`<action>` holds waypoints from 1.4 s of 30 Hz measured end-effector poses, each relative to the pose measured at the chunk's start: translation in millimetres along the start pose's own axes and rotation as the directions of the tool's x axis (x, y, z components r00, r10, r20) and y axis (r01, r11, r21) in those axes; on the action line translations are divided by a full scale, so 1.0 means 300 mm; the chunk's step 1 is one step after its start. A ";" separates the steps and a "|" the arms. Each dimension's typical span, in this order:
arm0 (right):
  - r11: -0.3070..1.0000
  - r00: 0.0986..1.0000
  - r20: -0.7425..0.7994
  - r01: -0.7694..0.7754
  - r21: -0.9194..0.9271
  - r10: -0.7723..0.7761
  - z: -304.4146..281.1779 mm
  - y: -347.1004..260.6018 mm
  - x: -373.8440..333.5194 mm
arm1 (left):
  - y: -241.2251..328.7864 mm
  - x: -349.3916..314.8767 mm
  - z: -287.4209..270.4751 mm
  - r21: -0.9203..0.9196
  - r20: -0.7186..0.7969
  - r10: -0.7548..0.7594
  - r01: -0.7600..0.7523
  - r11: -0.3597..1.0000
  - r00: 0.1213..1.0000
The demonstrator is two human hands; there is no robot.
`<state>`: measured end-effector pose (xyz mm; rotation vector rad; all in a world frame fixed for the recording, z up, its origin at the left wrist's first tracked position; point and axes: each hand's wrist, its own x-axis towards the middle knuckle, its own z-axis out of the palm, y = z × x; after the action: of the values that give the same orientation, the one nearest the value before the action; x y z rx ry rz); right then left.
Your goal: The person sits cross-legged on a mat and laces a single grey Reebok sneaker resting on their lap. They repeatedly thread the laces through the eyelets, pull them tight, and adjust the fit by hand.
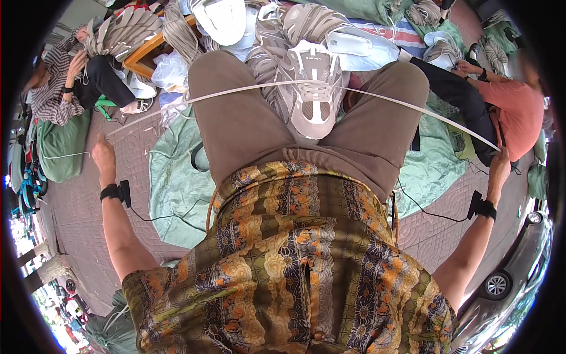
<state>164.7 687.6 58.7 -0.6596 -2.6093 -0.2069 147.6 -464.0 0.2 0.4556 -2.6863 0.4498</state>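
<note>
A taupe and white sneaker (313,115) sits between my thighs, toe toward me. One long pale shoelace (407,106) runs through its upper eyelets and stretches out to both sides. My arms are spread wide. My left hand (104,156), far out at the left, has its fingers closed around the lace; a loose tail trails beyond it. At the far right, my right hand (500,168) pinches the lace's other side, which is drawn in a long curve across my right knee.
More sneakers (315,26) and a white shoe (219,20) are piled beyond my knees, near a wooden stool (144,56). Co-workers sit at left (56,88) and right (507,106). Green sacks (62,144) and sheeting (177,171) cover the paving. A parked car (507,283) stands lower right.
</note>
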 end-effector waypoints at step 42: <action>0.472 0.752 0.036 0.375 0.798 -0.658 0.110 -1.514 -0.386 | 1.612 -0.114 -0.264 -0.982 0.088 0.447 0.002 0.190 0.890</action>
<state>24.6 249.9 -39.2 0.4942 -2.7663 0.8847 23.2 6.9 -62.6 -0.3301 -2.6683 -1.4440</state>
